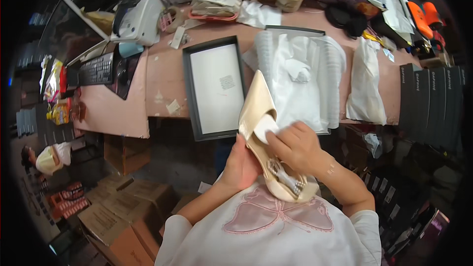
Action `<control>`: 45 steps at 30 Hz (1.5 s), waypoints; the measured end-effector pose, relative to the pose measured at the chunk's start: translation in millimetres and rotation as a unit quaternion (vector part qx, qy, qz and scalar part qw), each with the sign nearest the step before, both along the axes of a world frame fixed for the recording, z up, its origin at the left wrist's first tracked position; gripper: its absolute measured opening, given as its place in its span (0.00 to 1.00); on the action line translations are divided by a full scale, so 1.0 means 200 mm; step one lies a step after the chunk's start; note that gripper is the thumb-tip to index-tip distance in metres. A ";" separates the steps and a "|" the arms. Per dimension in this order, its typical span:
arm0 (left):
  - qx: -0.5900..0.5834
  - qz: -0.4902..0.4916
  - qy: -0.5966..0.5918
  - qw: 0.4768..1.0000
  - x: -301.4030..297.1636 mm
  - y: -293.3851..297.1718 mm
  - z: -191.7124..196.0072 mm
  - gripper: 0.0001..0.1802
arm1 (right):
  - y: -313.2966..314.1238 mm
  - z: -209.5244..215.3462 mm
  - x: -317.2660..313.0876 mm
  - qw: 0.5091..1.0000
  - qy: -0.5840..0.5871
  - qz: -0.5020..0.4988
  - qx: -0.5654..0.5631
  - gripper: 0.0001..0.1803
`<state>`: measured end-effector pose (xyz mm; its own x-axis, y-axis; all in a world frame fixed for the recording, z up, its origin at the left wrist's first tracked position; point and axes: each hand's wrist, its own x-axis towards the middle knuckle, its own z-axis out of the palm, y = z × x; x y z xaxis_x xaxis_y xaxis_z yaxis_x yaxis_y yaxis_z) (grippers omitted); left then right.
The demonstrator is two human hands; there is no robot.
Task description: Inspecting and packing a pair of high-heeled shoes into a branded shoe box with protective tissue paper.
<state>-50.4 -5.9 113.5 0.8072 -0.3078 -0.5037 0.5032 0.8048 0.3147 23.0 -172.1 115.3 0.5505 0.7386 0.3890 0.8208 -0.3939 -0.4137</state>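
Note:
A pale beige pointed-toe high-heeled shoe (258,102) is tilted in front of my chest, its toe toward the table. My left hand (241,166) grips it from the left side, thumb along its edge. At the shoe's opening my right hand (298,149) pinches a white wad of padding (266,127), partly inside the toe. A shiny ornamented strap (288,180) lies near the heel end. Beyond the shoe, an open black shoebox (295,30) is lined with white tissue paper (283,86) holding a crumpled ball (298,70).
A shallow black box part with a white inside (213,103) is left of the shoebox. To its right lie a white wrapped bundle (367,88) and stacked black boxes (433,93). A keyboard (96,69) and label printer (140,22) stand left. Cartons (118,212) sit below.

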 end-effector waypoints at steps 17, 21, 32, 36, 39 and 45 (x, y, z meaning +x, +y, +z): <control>-0.016 0.063 0.068 0.996 0.08 0.05 -0.04 0.27 | -0.01 0.09 0.26 0.966 0.216 -0.108 0.087 0.13; 0.018 0.013 0.042 0.999 0.00 -0.09 -0.04 0.27 | 0.13 -0.13 0.20 0.996 0.004 -0.093 0.015 0.17; 0.033 0.012 0.092 0.995 0.09 -0.01 -0.04 0.32 | -0.23 -0.59 0.61 0.944 0.148 -0.262 -0.134 0.26; 0.020 0.046 0.045 0.998 0.10 0.04 -0.12 0.33 | -0.09 -0.06 0.38 0.923 0.345 -0.147 0.088 0.25; 0.024 0.010 0.027 0.999 0.14 0.02 -0.12 0.33 | 0.04 0.03 0.18 0.955 0.288 -0.051 0.050 0.21; 0.063 -0.006 0.033 0.997 0.12 -0.02 -0.07 0.34 | 0.14 -0.07 0.12 0.983 0.053 -0.117 0.134 0.20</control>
